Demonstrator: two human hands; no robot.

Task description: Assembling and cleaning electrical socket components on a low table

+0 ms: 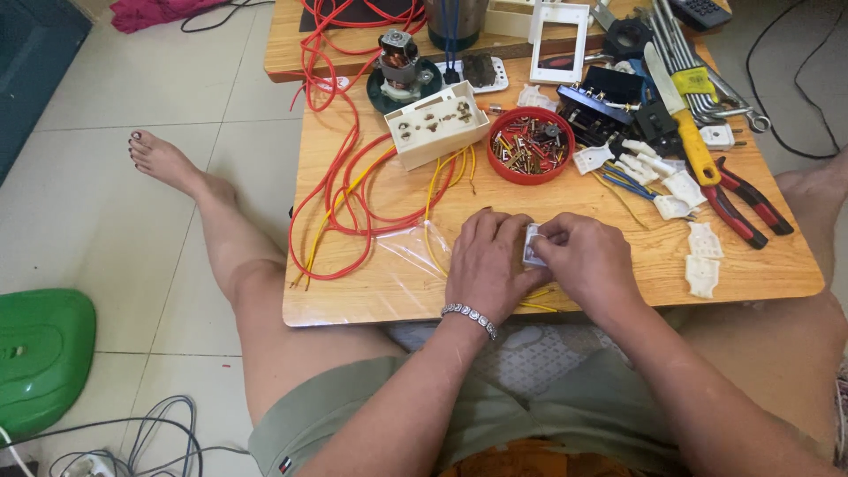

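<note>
Both my hands meet over the front edge of a low wooden table [389, 283]. My left hand [484, 263], with a beaded bracelet on its wrist, and my right hand [587, 261] pinch a small white switch part [532, 246] between them. Yellow wires [435, 231] run under my left hand. A clear plastic bag [408, 247] lies just to the left of my hands.
A red round dish of screws [530, 144], a cream socket box [436, 124], red wire coils [353, 177], a small motor [399, 62], red-handled pliers [746, 203], a yellow-handled knife [685, 110] and white plastic parts [702, 261] lie on the table. A green object [40, 353] sits on the floor at left.
</note>
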